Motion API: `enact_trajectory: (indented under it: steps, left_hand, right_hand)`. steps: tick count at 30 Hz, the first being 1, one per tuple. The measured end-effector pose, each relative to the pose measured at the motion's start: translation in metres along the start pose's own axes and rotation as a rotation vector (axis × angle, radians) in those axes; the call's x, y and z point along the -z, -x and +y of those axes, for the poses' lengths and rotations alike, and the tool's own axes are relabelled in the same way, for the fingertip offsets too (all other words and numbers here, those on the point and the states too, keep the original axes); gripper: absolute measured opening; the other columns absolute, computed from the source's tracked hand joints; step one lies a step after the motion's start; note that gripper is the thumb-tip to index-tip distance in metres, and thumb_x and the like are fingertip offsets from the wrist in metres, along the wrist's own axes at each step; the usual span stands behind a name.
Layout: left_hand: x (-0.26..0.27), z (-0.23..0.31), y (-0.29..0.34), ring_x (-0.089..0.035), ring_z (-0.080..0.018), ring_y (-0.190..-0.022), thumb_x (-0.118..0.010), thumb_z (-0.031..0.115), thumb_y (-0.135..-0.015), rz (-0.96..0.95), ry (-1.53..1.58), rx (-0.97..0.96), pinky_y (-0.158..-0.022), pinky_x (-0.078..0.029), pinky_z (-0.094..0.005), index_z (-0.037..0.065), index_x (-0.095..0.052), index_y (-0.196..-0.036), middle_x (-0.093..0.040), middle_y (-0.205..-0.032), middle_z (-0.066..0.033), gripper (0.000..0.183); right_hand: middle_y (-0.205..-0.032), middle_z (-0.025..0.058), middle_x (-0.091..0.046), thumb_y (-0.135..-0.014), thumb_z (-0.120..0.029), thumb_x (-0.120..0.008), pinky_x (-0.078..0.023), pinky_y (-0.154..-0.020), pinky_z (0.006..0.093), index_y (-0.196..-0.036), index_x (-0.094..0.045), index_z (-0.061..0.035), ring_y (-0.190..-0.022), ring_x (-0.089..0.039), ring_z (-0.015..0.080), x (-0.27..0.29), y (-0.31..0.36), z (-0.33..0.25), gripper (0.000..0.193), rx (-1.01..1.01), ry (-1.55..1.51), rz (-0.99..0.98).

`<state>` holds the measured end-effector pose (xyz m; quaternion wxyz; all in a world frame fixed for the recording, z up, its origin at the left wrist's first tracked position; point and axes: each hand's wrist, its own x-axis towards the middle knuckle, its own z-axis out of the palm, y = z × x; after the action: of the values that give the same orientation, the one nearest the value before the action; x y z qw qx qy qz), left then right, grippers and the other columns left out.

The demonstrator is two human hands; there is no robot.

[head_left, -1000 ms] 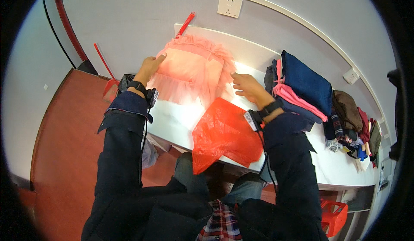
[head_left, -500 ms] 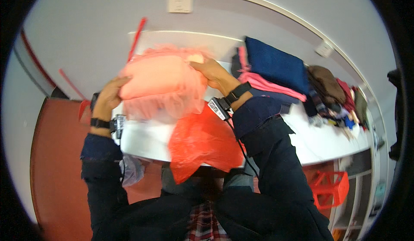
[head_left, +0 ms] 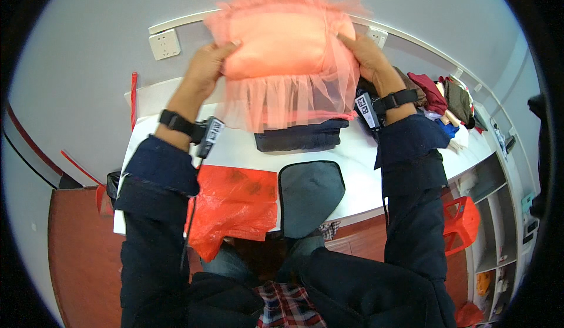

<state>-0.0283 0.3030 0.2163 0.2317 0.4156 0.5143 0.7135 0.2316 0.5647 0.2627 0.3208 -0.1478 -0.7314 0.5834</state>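
A folded peach tulle garment (head_left: pixel 276 43), with a ruffled sheer edge hanging down, is gripped at its two sides by my hands. My left hand (head_left: pixel 207 68) pinches its left side, thumb on top. On the right side my right hand (head_left: pixel 365 55) has its thumb over the cloth and its other fingers hidden underneath. Below the garment, a folded dark navy cloth (head_left: pixel 302 137) shows on the table, with a strip of pink cloth (head_left: pixel 352 115) above it. The garment hides the rest of this stack.
On the white table (head_left: pixel 247 155), a red plastic bag (head_left: pixel 235 202) lies near the front edge beside a flat dark grey piece (head_left: pixel 311 196) with black edging. Mixed clothes (head_left: pixel 435 96) are heaped at the right. A red stool (head_left: pixel 461 225) stands by shelves (head_left: pixel 490 210).
Both hands have carried the peach garment from the left of the table to the right and farther back, over the folded stack. The dark grey piece now shows beside the red bag.
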Motion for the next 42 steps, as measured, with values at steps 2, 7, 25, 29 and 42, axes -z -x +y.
enact_trajectory:
  steps: [2,7,25,29,42]
  left_hand:
    - [-0.029,-0.038,-0.007,-0.062,-0.0108,-0.073,-0.078,0.032,-0.094,0.051,-0.103,0.131,-0.063,-0.05,-0.0271,0.002,-0.071,-0.11,-0.07,-0.089,-0.0011,0.034]
    - [-0.045,-0.092,0.007,-0.061,-0.0151,-0.079,-0.068,0.059,-0.096,0.152,-0.228,0.357,-0.068,-0.054,-0.0314,0.006,-0.067,-0.121,-0.064,-0.096,-0.0056,0.059]
    - [0.054,-0.114,0.076,-0.048,-0.0353,-0.142,-0.049,0.094,-0.082,-0.025,0.112,0.703,-0.112,-0.032,-0.0702,0.017,-0.049,-0.154,-0.052,-0.155,-0.0136,0.105]
    - [0.124,-0.087,0.114,-0.057,-0.0294,-0.134,-0.046,0.084,-0.093,0.134,0.133,0.706,-0.109,-0.043,-0.0613,0.016,-0.058,-0.145,-0.06,-0.146,-0.0121,0.087]
    - [0.299,-0.046,0.19,-0.068,-0.0239,-0.12,-0.053,0.054,-0.106,0.32,0.397,0.439,-0.106,-0.055,-0.044,0.007,-0.061,-0.139,-0.067,-0.137,-0.014,0.058]
  right_hand:
    - [-0.113,0.0159,-0.074,-0.097,-0.034,-0.075,-0.058,-0.079,0.0344,-0.119,-0.069,0.0088,-0.095,-0.072,0.022,0.024,-0.009,0.042,0.048,-0.267,0.262,0.154]
    - [-0.116,0.0078,-0.072,-0.101,-0.06,-0.06,-0.053,-0.085,0.0387,-0.127,-0.069,0.0015,-0.098,-0.064,0.0214,0.069,0.02,0.138,0.068,-0.22,-0.008,0.153]
    - [-0.122,0.0092,-0.071,-0.103,-0.022,-0.063,-0.06,-0.088,0.0326,-0.133,-0.063,-0.0005,-0.103,-0.069,0.019,-0.047,0.06,0.191,0.037,-0.379,-0.522,-0.364]
    - [-0.112,0.0044,-0.071,-0.101,-0.024,-0.067,-0.061,-0.076,0.0319,-0.132,-0.064,-0.0063,-0.09,-0.069,0.0152,-0.127,0.037,0.193,0.036,-0.5,-0.444,-0.421]
    - [-0.08,-0.0039,-0.064,-0.109,-0.047,-0.05,-0.054,-0.061,0.034,-0.114,-0.067,-0.0154,-0.063,-0.052,0.008,-0.333,0.018,0.151,0.036,-0.59,-0.323,-0.638]
